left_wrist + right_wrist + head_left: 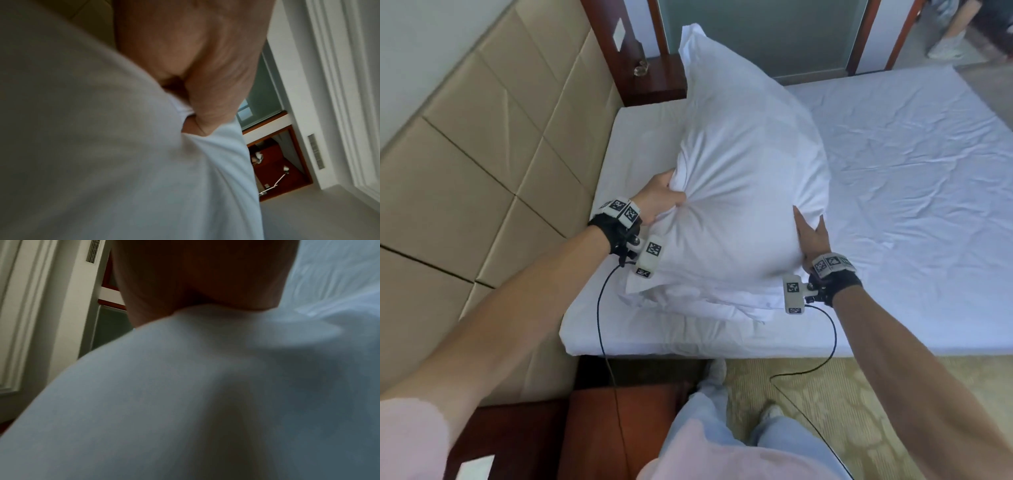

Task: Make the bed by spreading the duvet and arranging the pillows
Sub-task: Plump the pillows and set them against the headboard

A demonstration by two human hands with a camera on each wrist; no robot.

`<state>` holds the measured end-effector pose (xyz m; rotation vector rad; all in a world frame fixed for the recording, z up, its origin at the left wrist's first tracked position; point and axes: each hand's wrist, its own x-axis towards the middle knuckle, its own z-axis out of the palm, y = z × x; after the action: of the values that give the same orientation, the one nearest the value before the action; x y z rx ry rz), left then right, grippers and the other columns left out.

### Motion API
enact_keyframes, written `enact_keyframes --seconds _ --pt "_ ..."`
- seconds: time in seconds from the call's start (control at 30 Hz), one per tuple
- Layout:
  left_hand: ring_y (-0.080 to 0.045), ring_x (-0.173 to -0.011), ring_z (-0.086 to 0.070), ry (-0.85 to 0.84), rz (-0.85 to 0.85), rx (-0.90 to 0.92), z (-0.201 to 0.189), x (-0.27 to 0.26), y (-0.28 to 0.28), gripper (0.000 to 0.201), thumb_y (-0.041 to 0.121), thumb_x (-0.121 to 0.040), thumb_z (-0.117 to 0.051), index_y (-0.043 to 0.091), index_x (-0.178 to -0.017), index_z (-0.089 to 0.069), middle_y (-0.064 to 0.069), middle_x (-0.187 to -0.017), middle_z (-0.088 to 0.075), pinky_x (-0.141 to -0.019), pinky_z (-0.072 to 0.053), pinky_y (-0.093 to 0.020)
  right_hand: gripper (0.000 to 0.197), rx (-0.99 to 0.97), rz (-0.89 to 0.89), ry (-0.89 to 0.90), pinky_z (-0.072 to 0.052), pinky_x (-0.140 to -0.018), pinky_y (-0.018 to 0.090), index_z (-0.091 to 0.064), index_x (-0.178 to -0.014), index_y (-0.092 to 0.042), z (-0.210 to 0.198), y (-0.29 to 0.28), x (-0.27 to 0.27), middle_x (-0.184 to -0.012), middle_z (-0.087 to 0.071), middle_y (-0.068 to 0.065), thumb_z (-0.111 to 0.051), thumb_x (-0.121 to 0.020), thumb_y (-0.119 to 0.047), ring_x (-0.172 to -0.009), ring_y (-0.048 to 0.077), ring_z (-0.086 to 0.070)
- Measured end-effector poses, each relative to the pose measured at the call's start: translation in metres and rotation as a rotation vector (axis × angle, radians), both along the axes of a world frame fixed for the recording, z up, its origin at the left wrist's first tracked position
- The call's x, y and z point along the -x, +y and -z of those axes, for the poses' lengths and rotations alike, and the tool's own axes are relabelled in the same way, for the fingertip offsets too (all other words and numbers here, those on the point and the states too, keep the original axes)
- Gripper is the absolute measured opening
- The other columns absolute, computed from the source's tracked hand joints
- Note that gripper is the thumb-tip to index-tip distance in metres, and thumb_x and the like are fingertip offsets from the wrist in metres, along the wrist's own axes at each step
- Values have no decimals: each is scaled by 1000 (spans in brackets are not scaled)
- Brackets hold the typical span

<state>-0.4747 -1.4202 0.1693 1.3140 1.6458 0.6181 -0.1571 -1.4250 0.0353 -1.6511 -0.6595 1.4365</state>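
A big white pillow [743, 178] stands tilted at the head end of the bed, its far corner raised toward the nightstand. My left hand [659, 202] grips a bunch of its cover on the left side; in the left wrist view the thumb [209, 104] digs into the white pillow fabric [123, 162]. My right hand [812, 236] lies flat against the pillow's right flank, fingers straight. In the right wrist view the palm [201, 280] presses on the pillow cloth [185, 394]. A second flat pillow [709, 298] lies under the first. No duvet is in view.
The mattress [914, 192] is covered by a wrinkled white sheet. A padded beige headboard [482, 164] runs along the left. A dark wooden nightstand [654, 78] stands at the far corner, another [599, 431] near my legs. Patterned carpet [825, 404] lies below. Someone's feet [948, 44] show top right.
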Motion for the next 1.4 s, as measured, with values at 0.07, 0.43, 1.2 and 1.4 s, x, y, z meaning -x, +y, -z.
enact_keyframes --seconds 0.07,0.43,1.2,1.4 --pt "-17 -95 -66 18 -39 -73 -26 18 3 53 -3 -82 -53 22 -128 -62 -1 -111 -71 -78 -54 -27 109 -78 -20 -6 -47 -109 44 -14 -163 -29 -28 6 31 -159 -40 1 -73 -79 -66 -134 26 -52" --pt "-25 -121 -61 86 -247 144 47 156 -49 60 18 -93 -64 25 -149 -42 -1 -134 -61 -103 -51 -45 75 -252 -283 -333 -36 -118 43 -36 -156 -9 -64 7 150 -154 -48 13 -54 -98 -54 -142 32 -44" --pt "-29 -148 -31 58 -234 81 122 116 -14 114 83 -65 -70 60 -151 1 -12 -167 -8 -121 -27 -42 105 -328 -859 -1298 9 -102 84 14 -152 -58 -50 57 222 -162 38 0 -23 -65 -103 -146 48 33" --pt "-39 -145 -35 161 -163 76 195 112 31 109 89 -67 -60 66 -144 13 -14 -167 -4 -117 -34 -49 105 -181 -892 -1358 10 -104 82 21 -148 -62 12 99 225 -162 39 -2 -22 -63 -105 -147 46 30"
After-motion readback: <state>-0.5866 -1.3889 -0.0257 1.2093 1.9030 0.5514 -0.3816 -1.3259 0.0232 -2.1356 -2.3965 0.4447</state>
